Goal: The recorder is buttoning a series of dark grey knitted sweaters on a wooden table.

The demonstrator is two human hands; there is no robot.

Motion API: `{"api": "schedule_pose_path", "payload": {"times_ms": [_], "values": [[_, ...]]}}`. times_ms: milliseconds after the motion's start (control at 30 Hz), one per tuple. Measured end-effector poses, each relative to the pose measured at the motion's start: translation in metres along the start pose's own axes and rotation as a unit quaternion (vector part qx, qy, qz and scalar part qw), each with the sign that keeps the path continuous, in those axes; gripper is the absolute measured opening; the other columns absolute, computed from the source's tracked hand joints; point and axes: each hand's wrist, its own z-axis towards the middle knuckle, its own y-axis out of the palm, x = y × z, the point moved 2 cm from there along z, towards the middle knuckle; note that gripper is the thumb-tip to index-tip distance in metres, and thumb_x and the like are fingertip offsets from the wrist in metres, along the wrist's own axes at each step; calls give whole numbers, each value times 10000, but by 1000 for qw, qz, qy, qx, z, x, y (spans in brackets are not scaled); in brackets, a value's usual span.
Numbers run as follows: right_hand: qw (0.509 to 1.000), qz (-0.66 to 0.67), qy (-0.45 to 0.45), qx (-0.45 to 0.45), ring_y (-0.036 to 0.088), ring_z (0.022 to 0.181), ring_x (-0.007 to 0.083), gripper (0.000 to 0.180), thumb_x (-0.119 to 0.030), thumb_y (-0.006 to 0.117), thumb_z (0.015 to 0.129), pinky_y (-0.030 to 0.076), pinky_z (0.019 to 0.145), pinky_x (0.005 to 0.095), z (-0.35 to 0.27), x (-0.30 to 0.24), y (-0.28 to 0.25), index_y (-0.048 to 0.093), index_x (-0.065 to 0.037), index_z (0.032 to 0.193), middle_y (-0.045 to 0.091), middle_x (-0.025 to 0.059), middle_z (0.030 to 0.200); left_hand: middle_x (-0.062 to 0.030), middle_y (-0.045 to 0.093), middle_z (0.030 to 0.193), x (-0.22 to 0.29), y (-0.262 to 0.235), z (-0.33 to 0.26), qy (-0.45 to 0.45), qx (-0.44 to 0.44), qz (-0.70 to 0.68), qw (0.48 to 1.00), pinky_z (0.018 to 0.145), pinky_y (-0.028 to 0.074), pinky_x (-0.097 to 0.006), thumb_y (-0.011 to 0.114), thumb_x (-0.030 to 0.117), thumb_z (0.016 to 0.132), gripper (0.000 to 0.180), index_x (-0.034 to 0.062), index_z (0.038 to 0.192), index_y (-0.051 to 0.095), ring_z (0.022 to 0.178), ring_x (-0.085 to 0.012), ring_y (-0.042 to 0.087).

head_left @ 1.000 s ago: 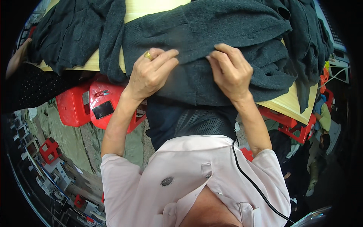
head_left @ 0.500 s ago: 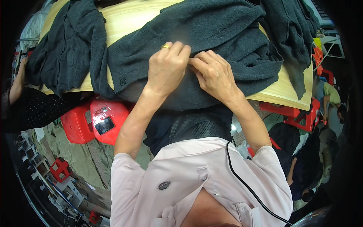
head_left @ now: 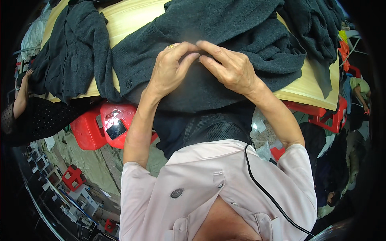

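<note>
The 1 view came from the left of 2 fisheye cameras worn side by side on the person's head. It faced steeply down, closest to the pale shirt (head_left: 197, 168), with the left hand (head_left: 169, 68) and right hand (head_left: 235, 70) farther off and the table (head_left: 132, 20) reaching the top edge.

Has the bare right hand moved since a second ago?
Yes, the bare right hand moved left, farther from the near right corner of the pale yellow wooden table.
</note>
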Motion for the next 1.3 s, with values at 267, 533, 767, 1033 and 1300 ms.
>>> {"api": "schedule_pose_path", "payload": {"times_ms": [267, 533, 767, 1033, 1300], "values": [[997, 47, 52, -25, 701, 694, 195, 133, -43, 764, 866, 588, 587, 345, -3, 4, 13, 635, -72, 873, 678, 55, 888, -139, 848, 1032, -5, -5, -4, 24, 0, -27, 999, 870, 627, -375, 930, 93, 835, 260, 10, 1065, 843, 965, -313, 814], [995, 18, 88, 45, 614, 581, 195, 178, 7, 772, 803, 514, 520, 333, -6, -7, 25, 615, -75, 794, 610, 51, 753, -113, 866, 1013, -4, 2, -8, -24, 28, -70, 997, 864, 631, -305, 920, -15, 831, 189, 4, 1013, 876, 940, -205, 829], [993, -1, 99, 59, 623, 575, 208, 182, 22, 764, 834, 517, 526, 338, -8, -17, 28, 612, -70, 795, 670, 66, 786, -121, 807, 898, 1, 12, -5, 33, 137, -14, 990, 755, 607, -358, 827, -53, 794, 148, 27, 919, 826, 831, -282, 791], [980, -22, 182, 76, 795, 856, 257, 190, -91, 915, 837, 638, 719, 354, -7, -5, -19, 773, -48, 956, 802, 94, 1045, -67, 696, 1039, 9, -4, -9, 187, 15, 196, 962, 809, 556, -410, 768, -21, 807, 196, 75, 972, 723, 929, -283, 693], [973, 32, 222, -47, 730, 948, 260, 163, -74, 901, 827, 602, 871, 393, -34, 8, -53, 821, -27, 961, 763, 75, 998, -52, 677, 944, 47, 25, 24, 145, 20, 303, 942, 823, 499, -404, 882, 170, 861, 256, 85, 1047, 728, 917, -271, 675]]}}
